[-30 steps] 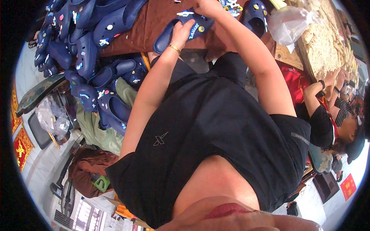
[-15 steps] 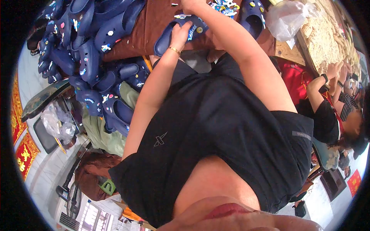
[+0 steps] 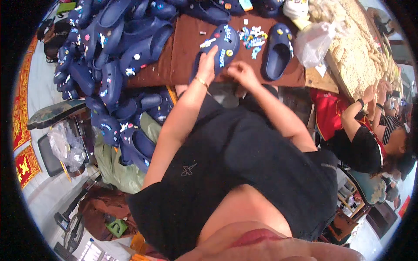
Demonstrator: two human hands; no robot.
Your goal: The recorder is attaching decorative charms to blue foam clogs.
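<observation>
My left hand (image 3: 207, 66) grips a navy blue foam clog (image 3: 226, 41) over the brown-covered table. White and blue charms and a yellow round one sit on its toe. At the clog's right side is my right hand (image 3: 244, 75), fingers curled in; whatever they pinch is too small to tell. Just right of the held clog lies a small pile of loose blue and white charms (image 3: 253, 37). Beyond the pile rests a second navy clog (image 3: 278, 52), its opening toward me, with a few charms on it.
A large heap of navy clogs (image 3: 139, 54) fills the left side and spills below the table edge. To the right are a clear plastic bag (image 3: 314, 43) and a board covered with pale small pieces (image 3: 355, 48), where another person's hands (image 3: 372, 93) work.
My right hand has come back from the far side of the table to the held clog. The clog now stands more upright in my left hand, and the view has shifted.
</observation>
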